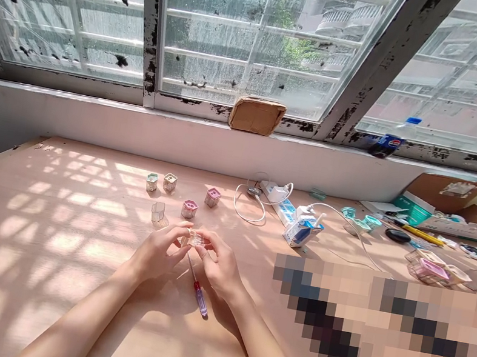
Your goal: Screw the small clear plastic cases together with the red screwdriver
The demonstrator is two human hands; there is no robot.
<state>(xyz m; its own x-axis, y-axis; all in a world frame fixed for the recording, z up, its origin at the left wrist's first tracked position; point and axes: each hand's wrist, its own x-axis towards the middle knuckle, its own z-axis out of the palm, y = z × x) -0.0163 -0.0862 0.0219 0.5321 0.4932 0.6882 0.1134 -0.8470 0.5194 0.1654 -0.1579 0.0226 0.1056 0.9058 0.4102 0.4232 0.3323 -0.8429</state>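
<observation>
Between my two hands, above the table, is a small clear and cream-coloured plastic piece (192,239). My left hand (160,251) pinches its left side, and my right hand (219,264) has its fingers closed on the right side. Fingers cover much of the piece, so its full shape is hidden. Below the hands a screwdriver (199,299) with a clear purple and red handle lies on the table. Just beyond stand a clear hexagonal cup (158,212), a pink-topped container (189,209), another pink-topped one (212,197), a green-topped one (151,182) and a cream-topped one (170,182).
A power strip (281,201) with white cables and a blue-and-white carton (303,230) stand right of centre. Farther right are teal parts (357,224), pink and cream containers (432,269) and an open cardboard box (462,221). A cola bottle (393,138) rests on the sill. The lower right is pixelated.
</observation>
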